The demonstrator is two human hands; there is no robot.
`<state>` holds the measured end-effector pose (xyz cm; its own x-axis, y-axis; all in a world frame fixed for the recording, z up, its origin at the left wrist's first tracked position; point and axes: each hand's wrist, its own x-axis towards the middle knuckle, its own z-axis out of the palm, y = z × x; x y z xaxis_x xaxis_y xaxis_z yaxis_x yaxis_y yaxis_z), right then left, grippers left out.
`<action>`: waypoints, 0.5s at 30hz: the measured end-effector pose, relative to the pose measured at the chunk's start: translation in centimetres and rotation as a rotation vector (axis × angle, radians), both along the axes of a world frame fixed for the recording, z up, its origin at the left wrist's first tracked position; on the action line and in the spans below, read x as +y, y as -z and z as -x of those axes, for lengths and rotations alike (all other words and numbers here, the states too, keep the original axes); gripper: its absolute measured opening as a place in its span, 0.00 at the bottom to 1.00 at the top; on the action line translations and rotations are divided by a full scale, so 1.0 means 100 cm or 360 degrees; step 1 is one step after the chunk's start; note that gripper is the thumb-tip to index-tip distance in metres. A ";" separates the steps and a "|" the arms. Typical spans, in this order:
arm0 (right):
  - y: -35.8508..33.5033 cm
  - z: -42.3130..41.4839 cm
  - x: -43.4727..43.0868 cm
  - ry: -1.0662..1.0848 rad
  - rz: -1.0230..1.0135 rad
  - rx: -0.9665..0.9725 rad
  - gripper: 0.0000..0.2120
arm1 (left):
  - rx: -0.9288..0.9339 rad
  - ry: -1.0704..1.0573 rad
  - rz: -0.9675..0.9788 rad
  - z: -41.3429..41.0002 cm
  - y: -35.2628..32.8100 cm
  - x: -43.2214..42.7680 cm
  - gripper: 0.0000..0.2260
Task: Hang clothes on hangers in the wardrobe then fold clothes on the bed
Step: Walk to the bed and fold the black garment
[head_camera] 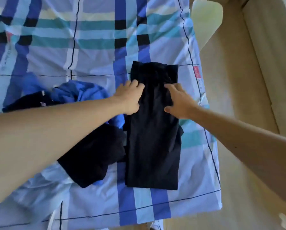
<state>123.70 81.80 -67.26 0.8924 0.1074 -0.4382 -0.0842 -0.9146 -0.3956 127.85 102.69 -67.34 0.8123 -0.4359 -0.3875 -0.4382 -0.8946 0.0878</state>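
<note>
A dark navy garment (153, 146), folded into a long narrow strip, lies on the bed (89, 55) near its right edge. My left hand (130, 97) grips the strip's left edge about a third of the way down from its far end, fingers curled into the cloth. My right hand (178, 103) presses on the strip's right side at the same height, fingers spread and the thumb out. The far end of the strip is bunched.
A crumpled blue garment (82, 93) and other dark clothes (92, 156) lie heaped left of the strip, partly under my left arm. The plaid sheet covers the bed. Beige floor (238, 97) runs along the bed's right edge.
</note>
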 end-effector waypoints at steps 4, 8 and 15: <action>0.066 0.133 0.016 -0.0286 -0.0110 -0.0055 0.20 | 0.0161 0.0554 -0.0004 0.114 0.063 0.008 0.17; 0.099 0.227 0.014 -0.0634 0.0064 0.0075 0.33 | 0.0398 0.0782 -0.0060 0.199 0.091 0.011 0.29; 0.131 0.251 0.014 -0.0658 0.0367 0.0015 0.37 | 0.0313 0.0570 -0.0300 0.221 0.115 0.003 0.34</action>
<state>98.64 83.20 -80.40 0.7911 0.3519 -0.5003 0.3030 -0.9360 -0.1793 105.79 103.01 -78.83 0.5258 -0.5834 -0.6190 -0.7146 -0.6977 0.0505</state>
